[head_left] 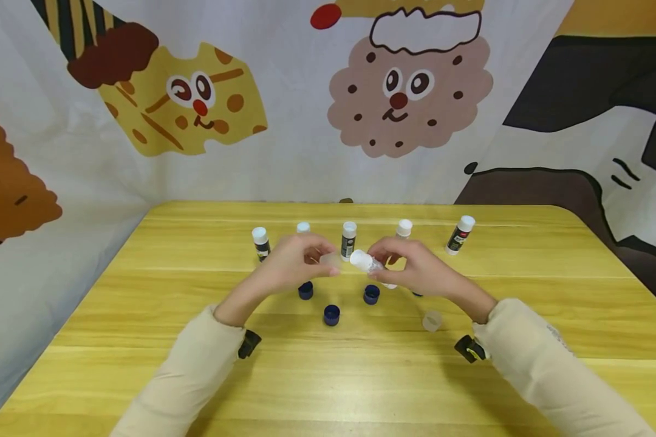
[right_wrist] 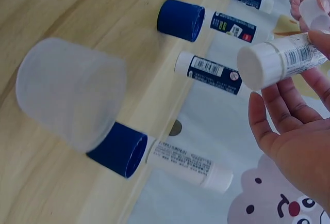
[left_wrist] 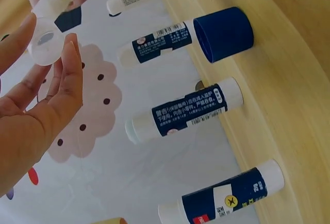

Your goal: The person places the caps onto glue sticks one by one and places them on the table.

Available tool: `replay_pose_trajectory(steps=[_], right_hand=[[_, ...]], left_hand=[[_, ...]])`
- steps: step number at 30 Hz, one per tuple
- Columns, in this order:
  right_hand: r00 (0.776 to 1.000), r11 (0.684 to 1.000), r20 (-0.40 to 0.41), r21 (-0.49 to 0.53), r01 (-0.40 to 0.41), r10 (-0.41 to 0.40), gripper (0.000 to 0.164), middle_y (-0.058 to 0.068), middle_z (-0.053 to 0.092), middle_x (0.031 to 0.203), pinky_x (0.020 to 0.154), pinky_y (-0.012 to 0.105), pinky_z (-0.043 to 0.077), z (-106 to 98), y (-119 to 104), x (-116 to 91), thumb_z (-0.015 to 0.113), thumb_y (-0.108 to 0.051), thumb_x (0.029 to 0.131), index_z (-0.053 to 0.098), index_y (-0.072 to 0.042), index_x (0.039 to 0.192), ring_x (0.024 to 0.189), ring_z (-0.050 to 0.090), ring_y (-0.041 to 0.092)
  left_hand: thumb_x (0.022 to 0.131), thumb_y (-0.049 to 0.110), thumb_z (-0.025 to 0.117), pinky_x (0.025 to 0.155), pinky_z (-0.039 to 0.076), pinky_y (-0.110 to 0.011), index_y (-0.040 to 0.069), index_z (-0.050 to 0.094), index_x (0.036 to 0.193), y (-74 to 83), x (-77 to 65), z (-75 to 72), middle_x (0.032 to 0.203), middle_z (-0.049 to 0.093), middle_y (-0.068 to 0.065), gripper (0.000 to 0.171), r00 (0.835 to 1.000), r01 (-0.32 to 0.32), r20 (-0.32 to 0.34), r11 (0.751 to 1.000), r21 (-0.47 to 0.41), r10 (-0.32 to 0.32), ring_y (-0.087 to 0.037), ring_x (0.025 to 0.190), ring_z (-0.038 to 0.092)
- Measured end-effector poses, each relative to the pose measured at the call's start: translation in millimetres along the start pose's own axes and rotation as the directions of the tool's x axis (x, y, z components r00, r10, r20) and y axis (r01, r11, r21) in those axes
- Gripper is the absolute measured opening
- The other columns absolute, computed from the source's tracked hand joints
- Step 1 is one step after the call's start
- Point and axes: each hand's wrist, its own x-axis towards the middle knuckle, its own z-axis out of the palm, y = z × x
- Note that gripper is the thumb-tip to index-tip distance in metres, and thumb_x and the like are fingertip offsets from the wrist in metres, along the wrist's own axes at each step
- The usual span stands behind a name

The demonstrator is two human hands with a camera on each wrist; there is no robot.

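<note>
Glue stick with a white base and a pale barcoded label is lying tilted in the right hand, above the table, while the left hand is holding a small translucent cap just beside the end facing it. The right hand is gripping the barrel with its thumb on 1 side and fingers on the other; the left hand is pinching the cap between thumb and fingers. In the head view, a small gap is showing between the 2 pieces. By the look of it, the stick is weighing very little, its plastic wall is probably acting stiff, and its smooth surface is likely offering modest friction, so a hold around the labelled barrel is looking best, leaving both ends free. Whether glue is protruding at the end facing the cap, the pictures are not showing clearly; if so, that soft tip is calling for care, since a sideways knock could be denting or smearing it. The cap is looking thin and light, so a gentle pinch on its side wall is probably serving better than a hard squeeze. Beyond the hands, 5 other glue sticks are standing upright; nearer, at least 3 blue caps and another translucent cap are resting on the wood.
</note>
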Motion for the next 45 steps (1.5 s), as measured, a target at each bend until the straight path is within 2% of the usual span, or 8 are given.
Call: replay_pose_trajectory(steps=[7,14,18,25,28,34,45], right_hand=[[1.000,1.000,0.008,-0.015,0.018,-0.018,0.026,-0.002,0.059,0.088,0.070,0.032,0.048,5,-1,2,0.070,-0.004,0.079,0.061,-0.004,0.103,0.075,0.053,0.012],[0.999,0.999,0.001,-0.026,0.032,-0.032,0.025,-0.003,0.055,0.080,0.067,0.032,0.046,6,-4,4,0.072,-0.006,0.078,0.062,-0.006,0.101,0.072,0.049,0.013],[1.000,1.000,0.007,-0.026,0.016,-0.016,0.023,-0.004,0.057,0.084,0.065,0.031,0.045,6,-6,4,0.072,-0.010,0.079,0.063,-0.007,0.100,0.073,0.049,0.013],[1.000,0.999,0.017,-0.042,-0.006,0.007,0.023,-0.005,0.062,0.091,0.063,0.032,0.042,5,-8,5,0.072,-0.012,0.079,0.065,-0.009,0.101,0.073,0.051,0.011],[1.000,0.999,0.014,-0.050,-0.016,0.017,0.024,-0.005,0.062,0.091,0.064,0.031,0.042,5,-8,5,0.073,-0.012,0.079,0.065,-0.008,0.101,0.073,0.051,0.011],[1.000,0.999,0.008,-0.040,-0.024,0.025,0.024,-0.002,0.062,0.091,0.067,0.032,0.047,7,-8,5,0.073,-0.009,0.078,0.064,-0.006,0.101,0.078,0.053,0.012],[0.999,0.998,-0.002,-0.044,-0.035,0.035,0.024,-0.002,0.062,0.090,0.067,0.029,0.048,7,-11,6,0.074,-0.008,0.077,0.065,-0.006,0.099,0.079,0.054,0.012]], left_hand=[[0.078,0.013,0.073,0.069,0.051,-0.024,0.003,0.062,0.098,1.1,2.3,6.2,0.091,0.062,-0.006,0.025,0.999,0.030,-0.013,0.999,-0.041,-0.031,-0.015,0.078,0.061],[0.077,0.014,0.074,0.066,0.051,-0.024,0.005,0.062,0.094,1.6,2.0,8.8,0.092,0.060,-0.005,0.022,1.000,0.014,-0.019,0.999,-0.049,-0.015,-0.014,0.076,0.060],[0.078,0.013,0.074,0.064,0.050,-0.024,0.005,0.063,0.093,0.8,2.7,11.2,0.091,0.059,-0.005,0.021,1.000,-0.004,-0.021,0.999,-0.049,0.003,-0.014,0.075,0.058],[0.077,0.011,0.074,0.066,0.050,-0.024,0.005,0.064,0.092,0.7,2.4,12.9,0.086,0.060,-0.004,0.019,0.999,-0.032,-0.039,0.997,-0.072,0.029,-0.015,0.077,0.058],[0.078,0.011,0.074,0.065,0.050,-0.024,0.004,0.064,0.092,1.2,2.0,13.7,0.085,0.061,-0.004,0.019,0.998,-0.040,-0.047,0.997,-0.066,0.037,-0.015,0.075,0.058],[0.078,0.012,0.073,0.060,0.050,-0.024,0.004,0.064,0.093,0.2,2.2,17.1,0.090,0.063,-0.006,0.020,0.998,-0.015,-0.054,0.997,-0.077,0.011,-0.014,0.072,0.061],[0.080,0.008,0.071,0.064,0.051,-0.023,0.000,0.063,0.101,-0.4,1.1,17.3,0.095,0.065,-0.010,0.024,0.999,-0.018,-0.047,0.991,-0.131,0.012,-0.016,0.079,0.063]])
